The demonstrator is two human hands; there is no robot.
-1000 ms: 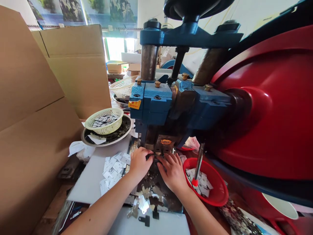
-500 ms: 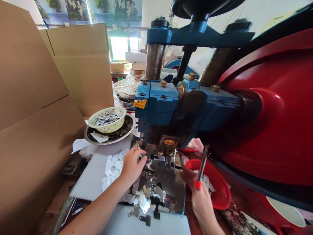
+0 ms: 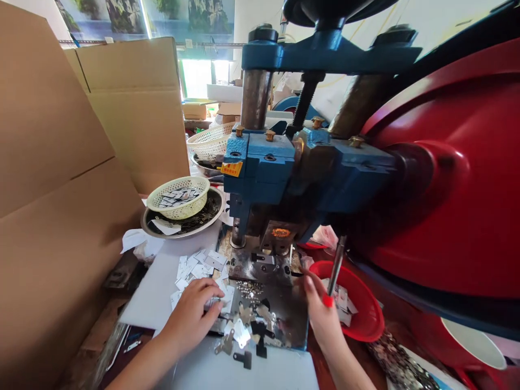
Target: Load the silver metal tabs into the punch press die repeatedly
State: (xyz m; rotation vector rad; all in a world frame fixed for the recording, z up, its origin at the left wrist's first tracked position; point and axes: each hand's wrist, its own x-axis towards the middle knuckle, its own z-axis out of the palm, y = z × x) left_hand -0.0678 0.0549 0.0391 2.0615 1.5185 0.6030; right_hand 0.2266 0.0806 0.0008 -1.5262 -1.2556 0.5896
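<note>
My left hand (image 3: 199, 309) is over a pile of flat, pale rectangular metal plates (image 3: 199, 266). Its fingers are bent, thumb apart, and no plate shows in its grasp. At the right of the press die (image 3: 264, 269), my right hand (image 3: 324, 311) is closed, its fingertips dark and blurred; a thin dark tip shows by them, too unclear to name. A metal lever with a red end (image 3: 335, 268) passes in front of this hand. A dark-ended plate lies in the die. Several T-shaped metal pieces (image 3: 244, 333) lie in front, near small round slugs (image 3: 249, 290).
The blue press (image 3: 260, 173) towers over the die, its big red flywheel (image 3: 439, 216) at right. A red bowl (image 3: 368, 319) with plates stands beneath it. At left, a pale basket (image 3: 179, 208) of plates rests on a metal basin (image 3: 190, 234). Cardboard (image 3: 138, 124) walls the left side.
My left hand has moved from the die's left side back and down to the pile of plates. My right hand stays near the die's right side, slightly shifted.
</note>
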